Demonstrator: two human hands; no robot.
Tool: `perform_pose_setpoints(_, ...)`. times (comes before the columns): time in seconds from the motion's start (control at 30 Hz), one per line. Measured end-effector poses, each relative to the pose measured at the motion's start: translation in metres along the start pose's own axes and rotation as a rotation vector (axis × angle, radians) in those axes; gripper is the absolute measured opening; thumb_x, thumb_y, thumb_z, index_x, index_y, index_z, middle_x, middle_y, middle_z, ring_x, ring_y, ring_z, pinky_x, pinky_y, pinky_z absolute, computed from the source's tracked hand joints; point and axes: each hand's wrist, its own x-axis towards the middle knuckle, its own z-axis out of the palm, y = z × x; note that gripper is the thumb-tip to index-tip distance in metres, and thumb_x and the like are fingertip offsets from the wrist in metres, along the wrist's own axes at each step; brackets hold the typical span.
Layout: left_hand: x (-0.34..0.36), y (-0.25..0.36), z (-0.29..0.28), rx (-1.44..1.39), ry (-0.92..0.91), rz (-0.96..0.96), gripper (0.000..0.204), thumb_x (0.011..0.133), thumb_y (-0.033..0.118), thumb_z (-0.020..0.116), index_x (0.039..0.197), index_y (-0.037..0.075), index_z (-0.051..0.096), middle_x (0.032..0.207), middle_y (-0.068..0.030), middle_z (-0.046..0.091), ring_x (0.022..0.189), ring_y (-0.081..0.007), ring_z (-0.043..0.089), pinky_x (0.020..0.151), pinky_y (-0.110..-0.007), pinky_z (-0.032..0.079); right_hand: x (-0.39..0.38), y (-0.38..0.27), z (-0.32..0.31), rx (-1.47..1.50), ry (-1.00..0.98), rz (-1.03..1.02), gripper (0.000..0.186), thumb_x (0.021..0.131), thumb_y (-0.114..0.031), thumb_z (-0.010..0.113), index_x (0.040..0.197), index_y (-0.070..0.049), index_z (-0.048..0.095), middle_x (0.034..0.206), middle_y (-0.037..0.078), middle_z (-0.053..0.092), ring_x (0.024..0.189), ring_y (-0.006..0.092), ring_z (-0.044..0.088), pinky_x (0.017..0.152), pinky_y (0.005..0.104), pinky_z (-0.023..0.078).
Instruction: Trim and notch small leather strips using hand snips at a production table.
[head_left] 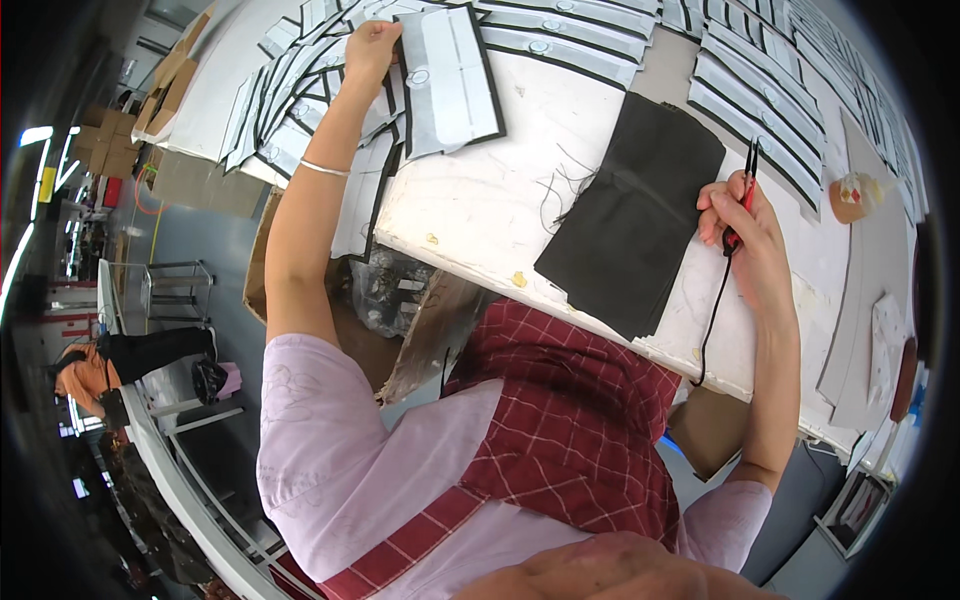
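Up at the far left of the table, my left hand (371, 52) pinches the corner of a pale panel with black edges (448, 88). A round mark and a lengthwise line show on its face. On the right, my right hand (757, 235) is wrapped around small red-handled thread snips (747, 192), their two dark blades pointing away from me. A black cord (713, 315) hangs from the handle over the table's front edge. Between my hands, nearer the right one, lies a stack of black fabric pieces (640, 205).
Overlapping pale panels (290, 105) fan out at the far left, with more rows (765, 100) at the far right. Loose black threads (563, 185) lie on the white table (470, 210). A round container (853, 197) stands right. Below the front edge is an open carton (430, 335).
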Motion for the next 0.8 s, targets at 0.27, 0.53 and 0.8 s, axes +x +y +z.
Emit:
perform_pose_setpoints(0.27,-0.040,0.077,0.028,0.283,-0.086,0.637,0.032,0.092,0.011,0.070,0.122,0.003,0.061,0.107,-0.0065,0.071,0.096,-0.0150,0.066,0.080,-0.030,0.053,-0.001,0.000,-0.014,-0.005,0.006,-0.078,0.042,0.106,-0.047,0.043,0.093,-0.008,0.053,0.089,0.010,0.066,0.053,0.0071,0.041,0.055,0.0230,0.033)
perform_pose_setpoints(0.53,-0.185,0.164,0.120,-0.050,-1.219,0.711,0.038,0.082,0.008,0.080,0.117,0.009,0.065,0.106,0.0003,0.064,0.094,-0.0102,0.057,0.081,-0.026,0.046,-0.040,-0.025,-0.017,-0.427,0.263,-0.110,0.027,0.098,-0.030,0.064,0.083,-0.010,0.055,0.070,-0.007,0.046,0.058,0.0021,0.033,0.055,0.0219,0.025)
perform_pose_setpoints(0.8,-0.208,0.159,0.113,-0.345,-1.176,0.339,0.031,0.086,0.001,0.076,0.113,0.007,0.062,0.103,0.0027,0.058,0.094,-0.0077,0.054,0.079,-0.024,0.045,-0.075,-0.008,-0.035,-0.616,0.283,-0.084,0.023,0.098,-0.024,0.066,0.088,-0.007,0.054,0.072,-0.007,0.039,0.068,0.0037,0.032,0.059,0.0222,0.025)
